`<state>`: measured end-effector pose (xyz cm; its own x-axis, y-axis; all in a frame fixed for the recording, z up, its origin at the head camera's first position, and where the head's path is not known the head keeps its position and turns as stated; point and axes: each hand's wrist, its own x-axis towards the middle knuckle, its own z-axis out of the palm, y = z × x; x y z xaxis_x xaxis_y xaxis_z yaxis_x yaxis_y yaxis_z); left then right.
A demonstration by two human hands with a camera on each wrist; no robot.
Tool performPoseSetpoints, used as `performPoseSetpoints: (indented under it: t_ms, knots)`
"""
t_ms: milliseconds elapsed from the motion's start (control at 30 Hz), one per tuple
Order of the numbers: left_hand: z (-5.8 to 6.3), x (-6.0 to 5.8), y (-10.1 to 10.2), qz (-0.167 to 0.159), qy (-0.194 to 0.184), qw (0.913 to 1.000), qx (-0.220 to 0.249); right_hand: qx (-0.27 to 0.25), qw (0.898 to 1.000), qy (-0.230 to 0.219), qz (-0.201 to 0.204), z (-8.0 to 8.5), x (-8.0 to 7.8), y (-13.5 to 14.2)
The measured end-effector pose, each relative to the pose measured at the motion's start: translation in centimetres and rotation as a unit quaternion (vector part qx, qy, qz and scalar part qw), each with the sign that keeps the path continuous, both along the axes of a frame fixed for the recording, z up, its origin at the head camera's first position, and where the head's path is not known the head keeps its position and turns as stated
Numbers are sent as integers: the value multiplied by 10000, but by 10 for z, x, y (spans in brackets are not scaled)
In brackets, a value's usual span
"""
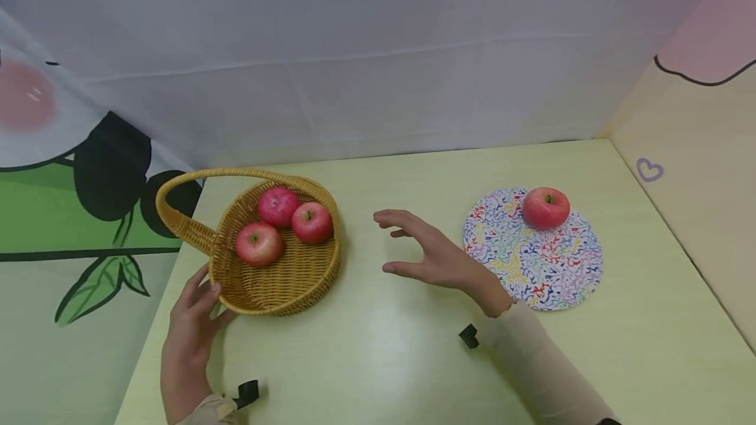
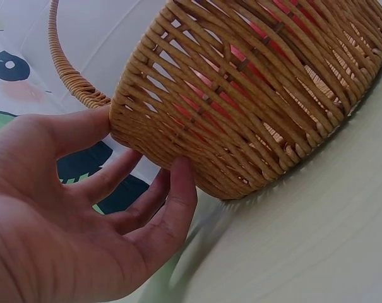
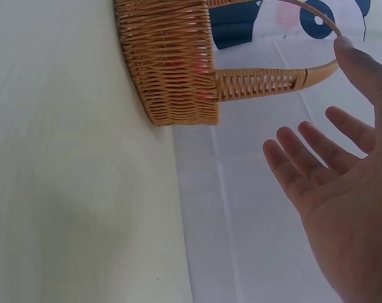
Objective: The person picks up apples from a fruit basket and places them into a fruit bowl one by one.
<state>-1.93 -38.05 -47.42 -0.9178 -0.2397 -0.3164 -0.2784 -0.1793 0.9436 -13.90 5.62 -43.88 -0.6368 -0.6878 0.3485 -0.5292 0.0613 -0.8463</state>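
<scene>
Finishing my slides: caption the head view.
Left hand holds basket of three apples; right hand empty; another apple on mat.

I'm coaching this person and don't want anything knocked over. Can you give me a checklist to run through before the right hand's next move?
1. Basket steadied: ok; the left hand holds its side.
2. Right hand free: ok; its fingers are spread and hold nothing.
3. Three apples inside the basket: ok; all lie within the rim.
4. Handle clear of those apples: ok; it covers none in the head view.
5. Single apple on the patterned mat: ok; it sits toward the far edge.
6. Right arm off the mat: cannot tell; they overlap in the head view.
</scene>
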Motion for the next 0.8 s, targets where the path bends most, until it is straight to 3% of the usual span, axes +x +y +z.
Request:
performPoseSetpoints:
  t_ms: [267, 800]
  knots:
    - [2, -2, 2, 25, -62, 9999, -111, 162, 9998, -89, 62, -11, -2, -14]
    - [9, 0, 3, 137, -261, 9992, -254, 395, 9983, -28, 436, -9, 3, -46]
